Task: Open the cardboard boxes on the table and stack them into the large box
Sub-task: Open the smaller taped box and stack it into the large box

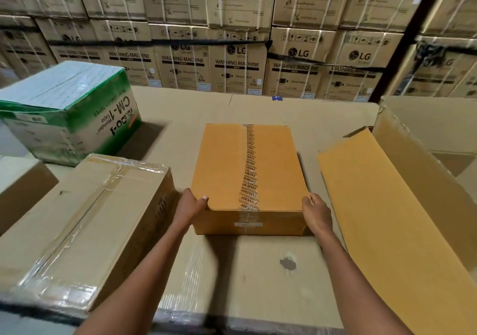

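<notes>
At ten o'clock on the worktop (309, 118) stands a green-and-white tape carton (69, 112), its print upside down. Nearer, at eight o'clock, lies a long brown box wrapped in clear film (87, 229), touching the left wrist. The left hand (191, 205) clasps the near left corner of the orange-brown box (247, 174), thumb on its top and fingers curled round its side. This box sits at the centre, its top seam sealed by a printed tape strip (249, 169) running from twelve to six o'clock. The right hand (316, 212) clasps the near right corner, its grip curled on the side. At three o'clock the large box (423, 180) stands open, one flap (374, 205) lying towards the hands. Washing machine cartons (237, 58) wall the twelve o'clock side.
</notes>
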### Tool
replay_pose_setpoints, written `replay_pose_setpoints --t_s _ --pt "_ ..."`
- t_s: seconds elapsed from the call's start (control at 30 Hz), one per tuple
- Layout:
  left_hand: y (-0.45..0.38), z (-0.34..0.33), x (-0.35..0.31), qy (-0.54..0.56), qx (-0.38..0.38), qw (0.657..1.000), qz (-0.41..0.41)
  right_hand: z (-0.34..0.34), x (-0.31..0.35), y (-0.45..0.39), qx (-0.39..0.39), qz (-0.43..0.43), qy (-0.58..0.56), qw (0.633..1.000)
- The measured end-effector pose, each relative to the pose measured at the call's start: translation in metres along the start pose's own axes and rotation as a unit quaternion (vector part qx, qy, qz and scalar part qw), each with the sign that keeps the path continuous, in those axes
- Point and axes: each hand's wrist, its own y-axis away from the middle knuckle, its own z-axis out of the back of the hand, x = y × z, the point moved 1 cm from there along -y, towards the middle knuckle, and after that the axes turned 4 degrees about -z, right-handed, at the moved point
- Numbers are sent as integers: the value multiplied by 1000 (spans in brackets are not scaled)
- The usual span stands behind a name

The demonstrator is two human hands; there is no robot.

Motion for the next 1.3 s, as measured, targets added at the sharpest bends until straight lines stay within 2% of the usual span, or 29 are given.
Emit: replay_pose_setpoints --t_s 0.27,0.47,0.63,0.73,0.9,1.03,1.2,1.3 --pt "74 13 36 -1 -18 1000 -7 11 -37 75 -21 12 23 999" --pt "100 25 56 8 -2 1000 -9 10 -49 112 -34 4 39 999" --pt "122 41 89 4 11 1000 23 10 -69 141 -84 -7 124 989" --pt "125 52 108 -35 20 998 44 15 -75 148 -111 6 152 982" --pt "110 65 93 -46 59 997 23 28 -52 123 -11 14 182 983" --pt "86 64 67 -5 76 996 -41 28 -28 96 61 27 92 994" --pt "64 61 59 51 89 995 -19 16 -6 100 143 -28 -36 989" --pt "65 57 68 63 88 994 -6 16 -5 106 162 -33 -61 984"
